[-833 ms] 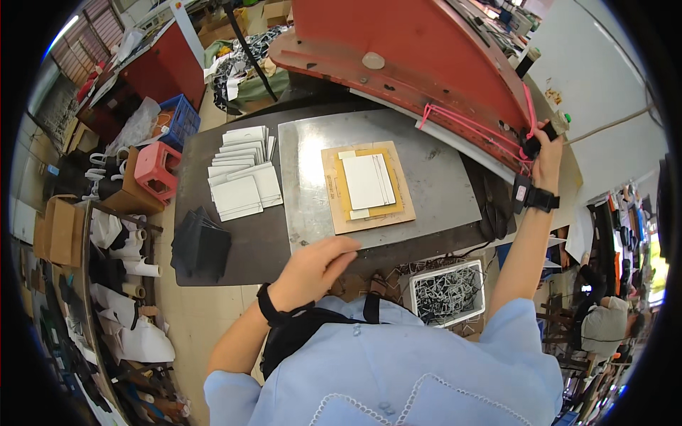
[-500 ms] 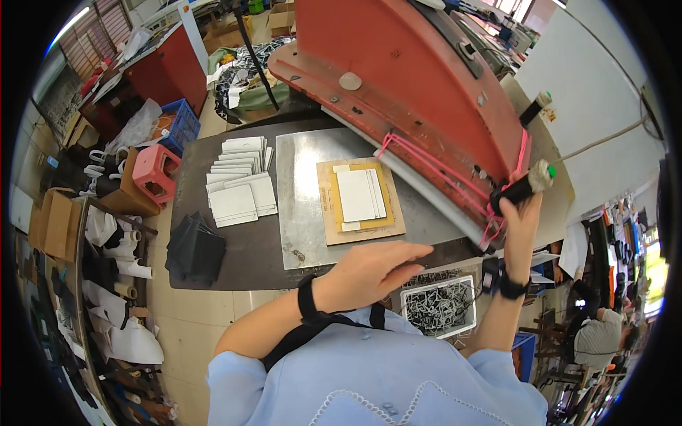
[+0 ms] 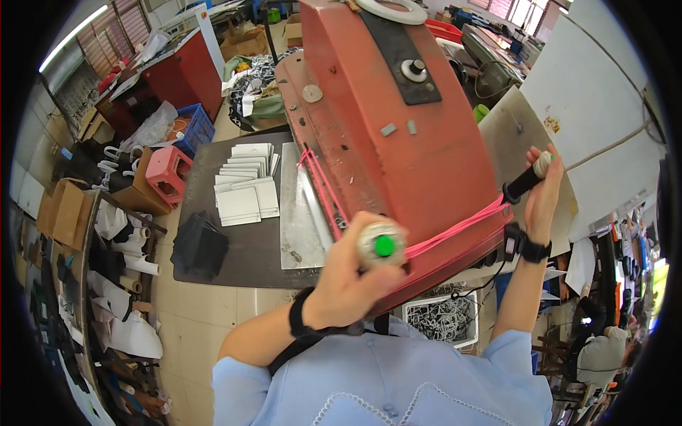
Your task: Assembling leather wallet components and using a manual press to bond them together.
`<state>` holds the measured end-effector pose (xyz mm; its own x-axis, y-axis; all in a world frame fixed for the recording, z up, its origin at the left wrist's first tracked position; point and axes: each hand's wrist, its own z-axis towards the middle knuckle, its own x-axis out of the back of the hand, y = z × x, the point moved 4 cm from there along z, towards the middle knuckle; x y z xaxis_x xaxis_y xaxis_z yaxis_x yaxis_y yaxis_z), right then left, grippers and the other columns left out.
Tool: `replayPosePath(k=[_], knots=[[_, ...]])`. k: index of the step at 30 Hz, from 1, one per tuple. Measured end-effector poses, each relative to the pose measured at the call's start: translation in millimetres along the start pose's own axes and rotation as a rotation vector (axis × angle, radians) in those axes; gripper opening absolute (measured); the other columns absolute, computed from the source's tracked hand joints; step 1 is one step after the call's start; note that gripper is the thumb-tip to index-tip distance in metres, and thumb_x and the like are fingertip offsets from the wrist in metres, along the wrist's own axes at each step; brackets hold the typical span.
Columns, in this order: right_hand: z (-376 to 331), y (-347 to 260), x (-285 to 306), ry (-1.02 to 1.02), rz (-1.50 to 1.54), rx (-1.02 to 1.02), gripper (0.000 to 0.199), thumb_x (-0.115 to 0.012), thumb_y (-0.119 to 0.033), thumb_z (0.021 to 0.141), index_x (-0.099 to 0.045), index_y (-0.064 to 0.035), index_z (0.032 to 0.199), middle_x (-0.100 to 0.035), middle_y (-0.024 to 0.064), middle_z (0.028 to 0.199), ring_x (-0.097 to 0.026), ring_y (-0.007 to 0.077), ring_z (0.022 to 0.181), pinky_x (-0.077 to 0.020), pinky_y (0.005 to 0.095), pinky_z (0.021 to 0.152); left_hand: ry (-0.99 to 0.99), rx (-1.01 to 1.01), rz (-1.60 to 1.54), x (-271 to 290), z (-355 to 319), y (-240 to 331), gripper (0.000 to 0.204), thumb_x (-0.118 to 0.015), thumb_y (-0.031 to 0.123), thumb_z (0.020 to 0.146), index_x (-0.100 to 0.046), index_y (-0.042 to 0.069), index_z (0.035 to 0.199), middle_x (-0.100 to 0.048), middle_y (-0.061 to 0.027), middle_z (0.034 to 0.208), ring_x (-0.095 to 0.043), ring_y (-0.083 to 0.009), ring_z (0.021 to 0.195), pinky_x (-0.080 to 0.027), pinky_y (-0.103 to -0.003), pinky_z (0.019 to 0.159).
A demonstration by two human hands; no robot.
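The red swing arm (image 3: 419, 149) of a cutting press stretches over the metal work plate (image 3: 295, 213). My left hand (image 3: 348, 273) is closed around a tape-wrapped press handle with a green button (image 3: 383, 246) at the arm's near edge. On the right, my right hand (image 3: 543, 202) curves round a second press handle (image 3: 524, 186), black with a taped end. Pink cord (image 3: 462, 226) runs along the arm between the handles. White rectangular pieces (image 3: 245, 195) lie in overlapping stacks left of the plate, behind a pile of black pieces (image 3: 199, 245). The arm hides the rest of the plate.
A white bin of small metal parts (image 3: 440, 317) stands below the press front. To the left are a pink stool (image 3: 168, 174), a blue crate (image 3: 193, 131) and a shelf with rolls (image 3: 131, 266). Another person (image 3: 600, 355) sits at the far right.
The red arm has swung left and toward me, covering the board with the white pieces. My left hand has taken hold of the near handle. My right hand has moved up with its handle.
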<state>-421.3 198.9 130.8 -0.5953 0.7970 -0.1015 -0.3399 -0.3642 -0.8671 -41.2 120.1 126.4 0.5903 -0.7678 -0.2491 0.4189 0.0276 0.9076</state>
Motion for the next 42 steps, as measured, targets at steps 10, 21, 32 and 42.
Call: replayPosePath(k=[10, 21, 32, 42], knots=[[-43.4, -39.4, -44.5, -0.114, 0.259, -0.091, 0.038, -0.044, -0.030, 0.102, -0.060, 0.0022, 0.112, -0.062, 0.0094, 0.074, -0.058, 0.0173, 0.066, -0.0458, 0.0284, 0.063, 0.435, 0.021, 0.106, 51.8, -25.3, 39.6, 0.049, -0.043, 0.049, 0.091, -0.056, 0.002, 0.089, -0.055, -0.0092, 0.064, -0.053, -0.0183, 0.062, -0.044, -0.032, 0.066], [-68.9, -19.5, -52.2, -0.100, 0.323, -0.135, 0.034, -0.044, -0.033, 0.102, -0.056, -0.0018, 0.098, -0.051, 0.0069, 0.068, -0.049, 0.0180, 0.063, -0.0412, 0.0305, 0.062, 0.382, -0.024, 0.005, 79.4, -40.8, 12.8, 0.052, -0.056, 0.046, 0.087, -0.062, -0.005, 0.092, -0.060, -0.0106, 0.068, -0.059, -0.0160, 0.063, -0.047, -0.028, 0.062], [-53.9, -20.3, -52.5, -0.024, 0.267, -0.095, 0.063, -0.027, -0.051, 0.106, -0.056, 0.0024, 0.123, -0.050, 0.0057, 0.059, -0.046, 0.0147, 0.051, -0.0406, 0.0264, 0.052, 0.349, -0.079, 0.047, 64.3, -39.3, 14.4, 0.069, -0.046, 0.065, 0.094, -0.054, -0.003, 0.104, -0.059, -0.0091, 0.081, -0.058, -0.0149, 0.072, -0.048, -0.029, 0.069], [23.7, 1.7, 24.3, 0.084, -0.048, -0.013, 0.055, -0.042, -0.044, 0.106, -0.055, 0.0041, 0.130, -0.065, 0.0100, 0.103, -0.059, 0.0190, 0.100, -0.0436, 0.0303, 0.092, -0.254, -0.223, 0.270, -11.4, 7.4, -15.9, 0.094, -0.072, 0.034, 0.091, -0.012, -0.002, 0.154, -0.041, -0.0238, 0.147, -0.043, -0.0288, 0.136, -0.035, -0.040, 0.111]])
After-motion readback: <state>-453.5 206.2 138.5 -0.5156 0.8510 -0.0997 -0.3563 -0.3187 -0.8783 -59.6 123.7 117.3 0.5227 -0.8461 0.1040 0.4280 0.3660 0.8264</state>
